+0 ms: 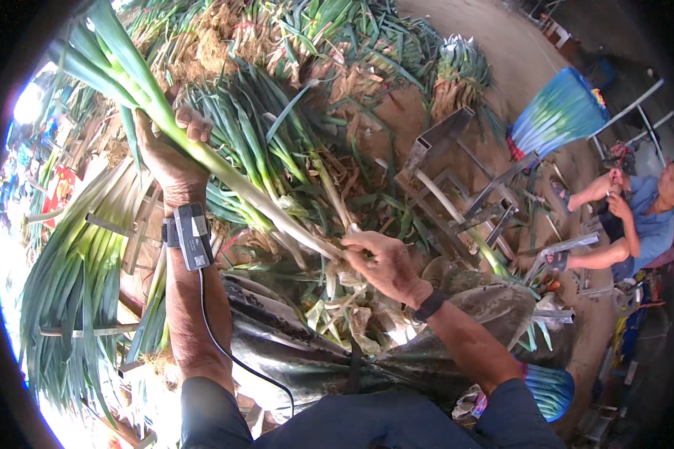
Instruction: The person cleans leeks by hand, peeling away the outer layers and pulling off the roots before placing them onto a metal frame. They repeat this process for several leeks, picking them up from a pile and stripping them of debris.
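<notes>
Above piled leeks (241, 123), left hand (168, 156) grips one leek (254, 196), right hand (386, 264) at root (338, 254).

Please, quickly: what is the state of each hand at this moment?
Left hand: closed around the leek.
Right hand: curled at the leek's root end; whether it grips cannot be told.

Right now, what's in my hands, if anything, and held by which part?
A long leek: the left hand grips its stalk just below the spreading green leaves. The right hand is at the root end; whether it grips cannot be told.
</notes>
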{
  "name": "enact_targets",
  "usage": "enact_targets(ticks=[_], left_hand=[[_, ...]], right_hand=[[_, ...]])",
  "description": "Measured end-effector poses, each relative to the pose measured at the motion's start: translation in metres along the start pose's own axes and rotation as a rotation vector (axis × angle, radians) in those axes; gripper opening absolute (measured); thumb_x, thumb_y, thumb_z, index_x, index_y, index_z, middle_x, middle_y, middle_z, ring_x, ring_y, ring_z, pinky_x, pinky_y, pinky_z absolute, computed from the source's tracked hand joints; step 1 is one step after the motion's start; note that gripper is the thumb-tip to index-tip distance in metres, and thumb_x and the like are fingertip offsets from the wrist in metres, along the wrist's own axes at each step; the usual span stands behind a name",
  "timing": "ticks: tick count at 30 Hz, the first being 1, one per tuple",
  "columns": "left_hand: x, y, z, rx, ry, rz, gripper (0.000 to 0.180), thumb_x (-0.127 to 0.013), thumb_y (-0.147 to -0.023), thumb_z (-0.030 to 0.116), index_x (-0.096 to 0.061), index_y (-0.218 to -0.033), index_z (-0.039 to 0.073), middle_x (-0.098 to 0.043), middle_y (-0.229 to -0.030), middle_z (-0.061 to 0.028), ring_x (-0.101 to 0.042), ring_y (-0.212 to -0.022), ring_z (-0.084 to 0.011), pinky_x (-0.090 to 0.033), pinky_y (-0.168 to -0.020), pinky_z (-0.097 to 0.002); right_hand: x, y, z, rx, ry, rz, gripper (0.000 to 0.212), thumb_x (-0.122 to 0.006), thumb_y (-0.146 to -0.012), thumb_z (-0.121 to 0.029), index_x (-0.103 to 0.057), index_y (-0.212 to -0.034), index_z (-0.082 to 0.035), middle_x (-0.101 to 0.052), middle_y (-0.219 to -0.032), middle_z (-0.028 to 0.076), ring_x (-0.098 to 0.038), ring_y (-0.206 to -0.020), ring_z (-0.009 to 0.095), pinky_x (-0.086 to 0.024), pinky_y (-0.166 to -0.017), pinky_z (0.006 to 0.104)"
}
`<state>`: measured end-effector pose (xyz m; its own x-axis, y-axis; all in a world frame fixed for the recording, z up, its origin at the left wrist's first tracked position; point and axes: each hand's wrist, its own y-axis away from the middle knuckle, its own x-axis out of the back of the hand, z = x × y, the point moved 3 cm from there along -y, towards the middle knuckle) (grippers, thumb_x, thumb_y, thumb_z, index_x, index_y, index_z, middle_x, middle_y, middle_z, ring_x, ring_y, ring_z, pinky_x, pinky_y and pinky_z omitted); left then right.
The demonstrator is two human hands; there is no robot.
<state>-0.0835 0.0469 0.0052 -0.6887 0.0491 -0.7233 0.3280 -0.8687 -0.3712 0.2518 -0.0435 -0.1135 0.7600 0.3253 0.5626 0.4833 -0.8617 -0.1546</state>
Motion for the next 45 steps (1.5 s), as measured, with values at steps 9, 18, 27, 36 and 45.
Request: enact_targets(ticks=[9, 18, 27, 36, 45], left_hand=[[0.01, 0.001, -0.009, 0.044, -0.006, 0.215, 0.051, -0.044, -0.099, 0.055, -0.057, -0.116, 0.009, -0.05, -0.071, -0.0012, -0.046, -0.058, -0.0138, -0.037, -0.057, -0.0291], [0.01, 0.006, -0.011, 0.031, -0.046, 0.351, 0.049, -0.046, -0.099, 0.054, -0.057, -0.116, 0.01, -0.051, -0.071, 0.0, -0.045, -0.057, -0.0134, -0.038, -0.06, -0.0298], [-0.008, 0.006, -0.019, 0.004, 0.119, -0.057, 0.056, -0.041, -0.102, 0.053, -0.055, -0.119, 0.001, -0.052, -0.067, -0.0002, -0.041, -0.047, -0.0102, -0.037, -0.049, -0.0271], [-0.003, 0.0, 0.008, -0.008, 0.294, -0.369, 0.058, -0.045, -0.102, 0.048, -0.055, -0.124, -0.005, -0.051, -0.067, -0.0012, -0.038, -0.042, -0.0073, -0.036, -0.046, -0.0239], [0.009, 0.004, -0.004, -0.017, 0.024, 0.154, 0.055, -0.043, -0.1, 0.054, -0.052, -0.123, 0.004, -0.049, -0.069, -0.002, -0.042, -0.051, -0.0119, -0.035, -0.052, -0.0276]], right_hand=[[-0.011, -0.012, -0.01, 0.132, 0.127, 0.043, 0.015, -0.07, -0.08, -0.007, -0.061, -0.093, -0.006, -0.066, -0.082, 0.011, -0.067, -0.075, 0.031, -0.054, -0.066, 0.0388], [-0.007, -0.009, -0.014, 0.211, 0.133, 0.117, 0.013, -0.067, -0.079, -0.005, -0.059, -0.089, -0.005, -0.063, -0.074, 0.012, -0.065, -0.066, 0.03, -0.05, -0.058, 0.0375], [-0.016, -0.015, 0.022, -0.327, 0.065, -0.068, 0.018, -0.062, -0.086, -0.02, -0.068, -0.086, -0.002, -0.068, -0.075, 0.016, -0.069, -0.067, 0.026, -0.053, -0.06, 0.035], [0.014, 0.047, 0.1, -0.606, 0.356, -0.18, 0.039, -0.064, -0.087, -0.032, -0.066, -0.113, -0.003, -0.069, -0.111, 0.018, -0.067, -0.102, 0.035, -0.054, -0.085, 0.0407], [-0.015, -0.008, -0.018, 0.286, 0.073, 0.128, 0.037, -0.074, -0.088, -0.023, -0.061, -0.118, -0.006, -0.07, -0.107, 0.012, -0.071, -0.091, 0.022, -0.058, -0.076, 0.035]])
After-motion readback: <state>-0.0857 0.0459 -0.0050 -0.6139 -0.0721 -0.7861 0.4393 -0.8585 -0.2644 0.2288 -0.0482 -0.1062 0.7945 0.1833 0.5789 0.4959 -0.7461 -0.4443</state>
